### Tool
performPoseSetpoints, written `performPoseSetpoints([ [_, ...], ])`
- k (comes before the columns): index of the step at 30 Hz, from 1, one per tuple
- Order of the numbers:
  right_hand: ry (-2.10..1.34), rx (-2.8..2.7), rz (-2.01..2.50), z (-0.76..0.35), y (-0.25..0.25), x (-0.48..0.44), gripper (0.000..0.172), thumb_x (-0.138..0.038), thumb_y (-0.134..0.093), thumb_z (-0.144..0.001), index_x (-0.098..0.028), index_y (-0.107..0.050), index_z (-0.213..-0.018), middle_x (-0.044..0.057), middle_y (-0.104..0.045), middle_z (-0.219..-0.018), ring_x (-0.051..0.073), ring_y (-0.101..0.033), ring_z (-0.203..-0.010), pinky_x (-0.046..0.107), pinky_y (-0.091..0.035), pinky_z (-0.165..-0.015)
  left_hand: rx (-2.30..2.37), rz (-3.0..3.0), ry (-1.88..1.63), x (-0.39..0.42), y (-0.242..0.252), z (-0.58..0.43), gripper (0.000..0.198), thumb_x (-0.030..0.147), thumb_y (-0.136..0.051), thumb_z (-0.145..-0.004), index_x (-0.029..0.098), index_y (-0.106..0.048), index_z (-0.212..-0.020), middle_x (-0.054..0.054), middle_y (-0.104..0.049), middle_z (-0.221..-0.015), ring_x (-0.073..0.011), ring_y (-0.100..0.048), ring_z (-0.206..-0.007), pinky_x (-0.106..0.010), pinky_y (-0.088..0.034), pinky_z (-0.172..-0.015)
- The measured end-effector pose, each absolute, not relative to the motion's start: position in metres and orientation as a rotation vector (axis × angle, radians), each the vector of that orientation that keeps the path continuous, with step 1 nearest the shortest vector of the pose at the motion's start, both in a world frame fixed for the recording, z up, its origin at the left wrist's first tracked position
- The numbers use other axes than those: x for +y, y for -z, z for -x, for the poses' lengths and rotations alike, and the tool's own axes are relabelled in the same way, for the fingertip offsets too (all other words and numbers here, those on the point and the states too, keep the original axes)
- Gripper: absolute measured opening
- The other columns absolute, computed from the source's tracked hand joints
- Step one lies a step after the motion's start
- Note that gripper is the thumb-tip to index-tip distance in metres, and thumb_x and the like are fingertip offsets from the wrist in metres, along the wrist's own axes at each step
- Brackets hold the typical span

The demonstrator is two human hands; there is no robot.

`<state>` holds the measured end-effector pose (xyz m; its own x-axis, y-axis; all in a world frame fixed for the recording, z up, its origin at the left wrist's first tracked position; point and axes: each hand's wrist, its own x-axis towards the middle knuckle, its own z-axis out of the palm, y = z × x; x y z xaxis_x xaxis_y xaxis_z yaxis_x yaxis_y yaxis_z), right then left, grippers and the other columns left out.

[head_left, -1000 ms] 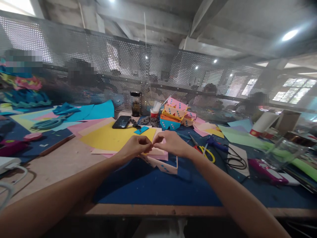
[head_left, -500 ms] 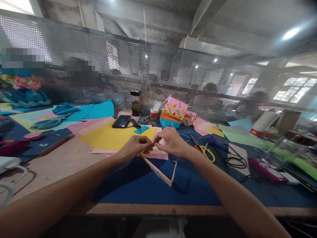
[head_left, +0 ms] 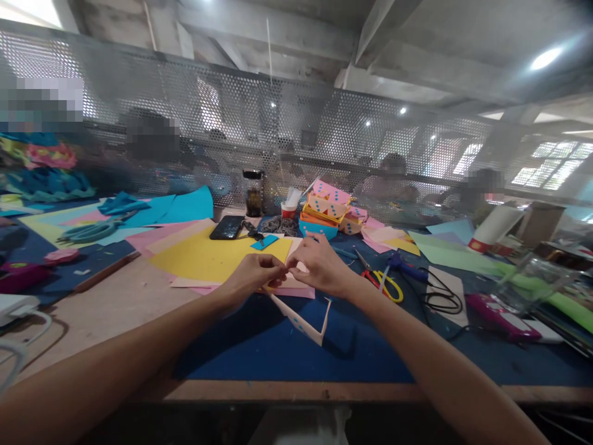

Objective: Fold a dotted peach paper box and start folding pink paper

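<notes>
A pale pink paper strip [head_left: 299,321] with blue dots, bent at a sharp corner, hangs just over the blue mat. My left hand [head_left: 259,272] is closed in a pinch on the strip's upper left end. Fingertip to fingertip with it, my right hand [head_left: 317,262] pinches at the same end, its fingers curled. The bit of paper between the fingertips is mostly hidden. Behind the hands lie yellow paper [head_left: 204,253] and pink sheets, with a small blue paper piece [head_left: 264,241] on top.
Beyond the hands are a phone [head_left: 227,227], a dark bottle [head_left: 253,194], a paper cup [head_left: 289,210] and stacked dotted paper pieces [head_left: 327,207]. To the right lie yellow-handled scissors [head_left: 393,288], a blue corded glue gun [head_left: 407,267] and a glass jar [head_left: 540,278]. A perforated screen [head_left: 296,133] stands behind.
Fingers of my right hand have shifted slightly, the knuckles a little higher. The strip's lower corner has moved up a touch. My left hand stays in place.
</notes>
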<state>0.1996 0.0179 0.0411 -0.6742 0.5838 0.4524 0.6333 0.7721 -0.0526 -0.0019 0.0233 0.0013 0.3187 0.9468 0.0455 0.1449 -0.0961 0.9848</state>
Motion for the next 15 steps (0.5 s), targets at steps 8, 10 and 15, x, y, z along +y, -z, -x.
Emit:
performPoseSetpoints([
  [8,-0.121,-2.454,0.960,-0.2033,-0.0408,0.0247,0.011,-0.020,-0.067,-0.092,-0.020,-0.078,-0.094,0.004,-0.078,-0.094,0.019,-0.066,-0.094,0.031,-0.042,-0.091,1.062,-1.532,-0.947,0.0199,-0.0082,0.0001,0.032,0.045,-0.081,-0.067,0.015,-0.071,-0.069,-0.004,-0.070,-0.067,-0.0158,-0.063,-0.061,-0.029,-0.051,-0.063],
  [10,-0.205,-2.433,0.990,-0.2026,-0.0424,0.0243,0.011,-0.018,-0.067,-0.091,-0.020,-0.078,-0.094,0.003,-0.078,-0.092,0.017,-0.067,-0.091,0.028,-0.044,-0.086,1.070,-1.541,-0.941,0.0204,-0.0074,0.0002,0.031,0.045,-0.081,-0.067,0.015,-0.071,-0.070,-0.004,-0.071,-0.067,-0.0167,-0.064,-0.061,-0.029,-0.051,-0.062],
  [15,-0.391,-2.383,1.060,-0.2007,-0.0455,0.0214,0.009,-0.014,-0.067,-0.087,-0.017,-0.076,-0.090,0.002,-0.077,-0.091,0.014,-0.068,-0.086,0.024,-0.047,-0.080,1.054,-1.577,-0.934,0.0214,-0.0059,0.0010,0.024,0.039,-0.077,-0.069,0.015,-0.073,-0.072,-0.004,-0.073,-0.070,-0.0175,-0.066,-0.064,-0.028,-0.050,-0.061],
])
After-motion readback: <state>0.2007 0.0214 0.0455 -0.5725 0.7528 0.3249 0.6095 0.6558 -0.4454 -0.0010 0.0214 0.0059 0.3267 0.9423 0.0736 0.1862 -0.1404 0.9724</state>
